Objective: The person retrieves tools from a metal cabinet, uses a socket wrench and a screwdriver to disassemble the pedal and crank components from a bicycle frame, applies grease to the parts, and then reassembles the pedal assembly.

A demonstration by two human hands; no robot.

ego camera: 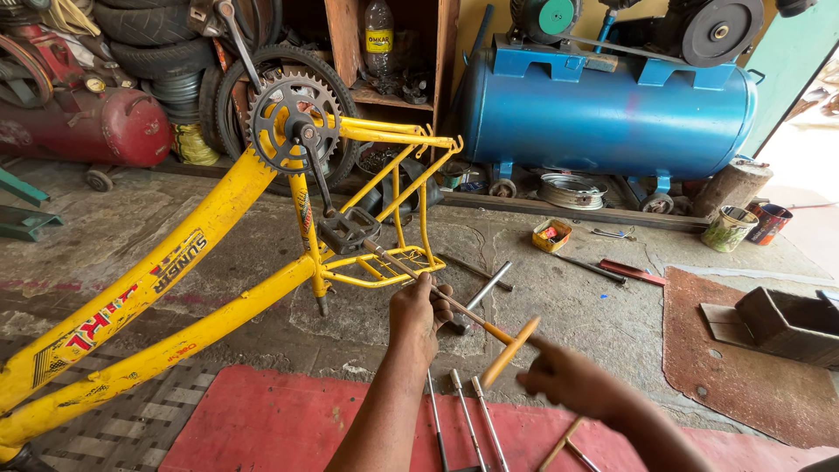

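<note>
Workshop floor of cracked concrete, with a red mat (262,428) nearest me. On the mat below my wrists lie several spare T-handled rods (468,419).

My left hand (418,308) is clamped round the shaft of a long T-handle wrench (454,306); my right hand (568,378) is apart from it, fingers loosely spread just right of the orange cross handle (509,351) and not gripping it.

The wrench runs up and away from my left hand to the black pedal (347,230), its far end at or against the pedal; I cannot tell whether it is seated on a fastener.

The pedal hangs on its crank below the chainring (293,122) of an upturned yellow bicycle frame (166,271), with the yellow rear carrier (393,218) beyond. As far as I can judge, the work at the pedal is mid-course: tool placed, pedal on its crank, frame bare of wheels.

To my right lie loose tools (612,269), a small yellow box (551,234), two tins (745,225) and a dark tray (791,325). Farthest off stand a blue compressor tank (603,114), stacked tyres (157,52) and a red tank (96,127). Nothing lies across the wrench's line.
</note>
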